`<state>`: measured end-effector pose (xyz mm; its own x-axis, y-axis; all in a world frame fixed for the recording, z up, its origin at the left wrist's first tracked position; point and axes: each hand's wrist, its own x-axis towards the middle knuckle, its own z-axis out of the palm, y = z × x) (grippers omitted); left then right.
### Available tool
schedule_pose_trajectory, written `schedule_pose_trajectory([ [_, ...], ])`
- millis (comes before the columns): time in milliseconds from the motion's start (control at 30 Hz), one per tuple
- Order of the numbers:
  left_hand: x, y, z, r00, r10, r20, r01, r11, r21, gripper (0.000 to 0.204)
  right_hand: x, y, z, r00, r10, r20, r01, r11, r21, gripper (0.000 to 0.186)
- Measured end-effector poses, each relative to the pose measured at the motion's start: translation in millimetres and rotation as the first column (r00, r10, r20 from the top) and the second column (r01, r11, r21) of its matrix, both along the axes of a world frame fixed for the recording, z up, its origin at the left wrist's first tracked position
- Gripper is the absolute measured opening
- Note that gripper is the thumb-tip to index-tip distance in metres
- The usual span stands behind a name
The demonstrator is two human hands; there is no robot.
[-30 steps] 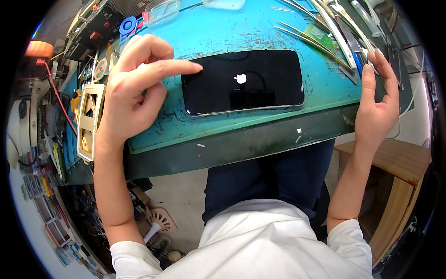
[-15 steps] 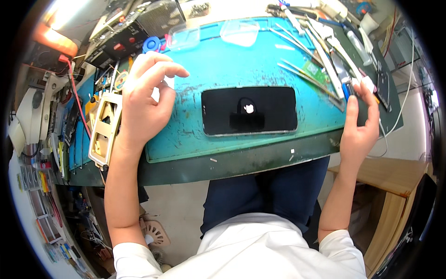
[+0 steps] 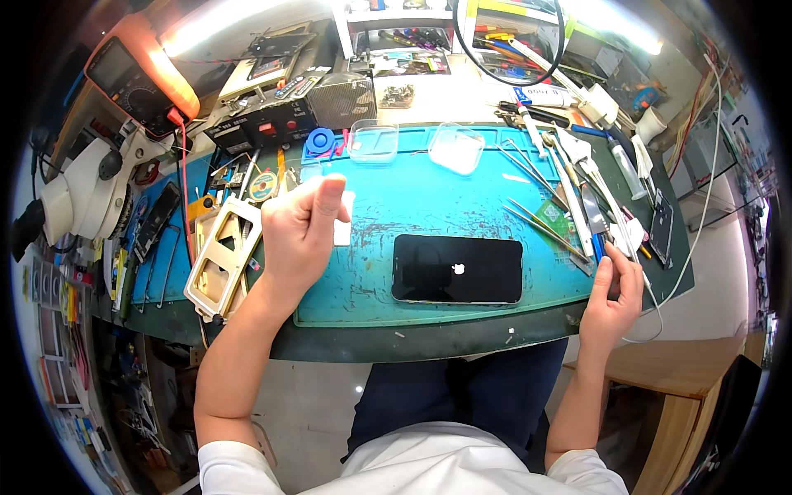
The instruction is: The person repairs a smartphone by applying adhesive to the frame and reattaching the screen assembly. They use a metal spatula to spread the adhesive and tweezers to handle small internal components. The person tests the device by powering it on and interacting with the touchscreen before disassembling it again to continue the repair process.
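- One phone (image 3: pixel 487 285), a small white emblem (image 3: pixel 458 269) lit onscreen, lies on the blue mat (image 3: pixel 363 285).
- Left grip (image 3: pixel 299 235): curled closed.
- Right grip (image 3: pixel 612 304): beside a blue-handled tool (image 3: pixel 598 247); cannot tell whether holding it.
- Two clear boxes (image 3: pixel 373 142).

Two white lamps (image 3: pixel 219 31) glared over a brightly lit bench (image 3: pixel 363 348).
They burned out at the upper left and upper right, washing the back of the bench pale. The blue mat (image 3: pixel 371 280) was well lit; the space beneath was dimmer, with a small glint on the floor (image 3: pixel 330 421). The phone (image 3: pixel 421 272) looked sharp near the centre, while straight edges bowed toward a black, rounded rim.
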<state>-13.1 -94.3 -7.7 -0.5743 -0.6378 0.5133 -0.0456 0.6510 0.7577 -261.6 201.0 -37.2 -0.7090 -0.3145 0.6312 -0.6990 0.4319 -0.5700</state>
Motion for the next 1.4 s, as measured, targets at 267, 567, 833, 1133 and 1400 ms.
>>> schedule_pose_trajectory([
  [267,-1,-9,9,0.979,0.017,-0.201,0.081,0.879,0.469,0.056,4,-1,-9,0.996,0.027,0.086,-0.015,0.991,-0.136,0.019],
  [567,-4,-9,10,0.938,0.02,-0.347,0.154,0.872,0.465,0.03,7,-1,-5,0.993,0.031,0.11,-0.021,0.995,-0.095,0.019],
  [833,-5,-12,9,0.932,0.027,-0.362,0.156,0.87,0.467,0.03,6,0,-6,0.994,0.041,0.103,-0.033,0.996,-0.079,0.019],
  [1133,-5,-10,10,0.945,0.007,-0.328,0.155,0.871,0.467,0.03,6,0,-6,0.994,0.047,0.104,-0.039,0.996,-0.077,0.019],
  [1400,-6,-10,9,0.942,0.02,-0.336,0.146,0.875,0.462,0.031,11,-1,-2,0.991,0.03,0.13,-0.02,0.997,-0.072,0.016],
])
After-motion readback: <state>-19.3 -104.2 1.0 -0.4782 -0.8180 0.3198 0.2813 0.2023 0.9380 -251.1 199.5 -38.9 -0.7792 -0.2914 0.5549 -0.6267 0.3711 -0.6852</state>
